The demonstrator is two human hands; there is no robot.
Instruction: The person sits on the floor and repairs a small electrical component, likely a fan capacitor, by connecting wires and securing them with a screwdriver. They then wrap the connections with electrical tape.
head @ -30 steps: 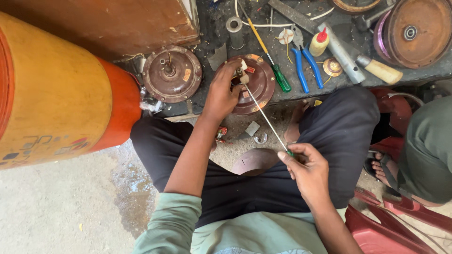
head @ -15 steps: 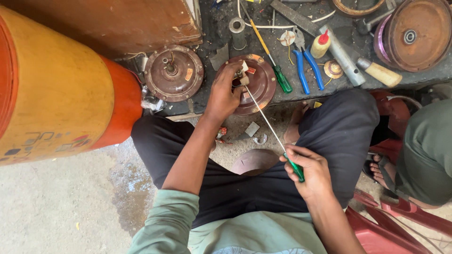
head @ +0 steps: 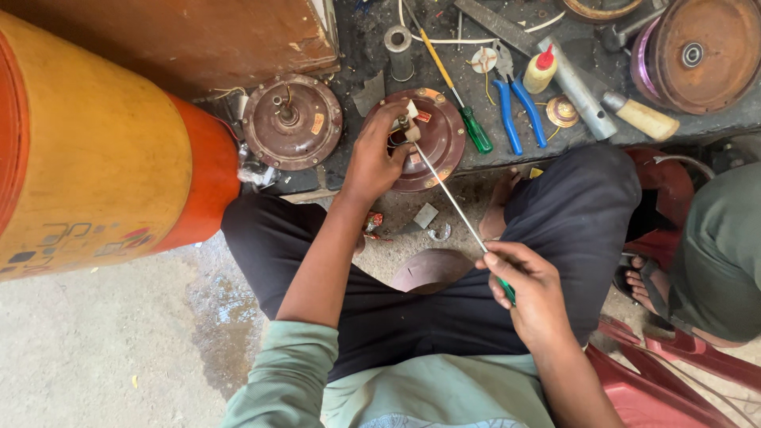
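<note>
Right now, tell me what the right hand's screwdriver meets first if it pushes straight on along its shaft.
Probably the small white part pinched by the left hand on the brown round motor cover; depth is unclear.

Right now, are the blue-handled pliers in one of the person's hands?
No, the blue-handled pliers lie untouched on the dark bench beyond both hands.

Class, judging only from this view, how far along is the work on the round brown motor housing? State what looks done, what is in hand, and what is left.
Done: a second housing lies apart with its shaft exposed, and tools are laid out, including blue pliers.
In hand: the left hand steadies the round brown motor housing; the right hand drives a long screwdriver into its terminal area.
Left: the housing is not joined to the other one, so the job is unfinished.
</note>
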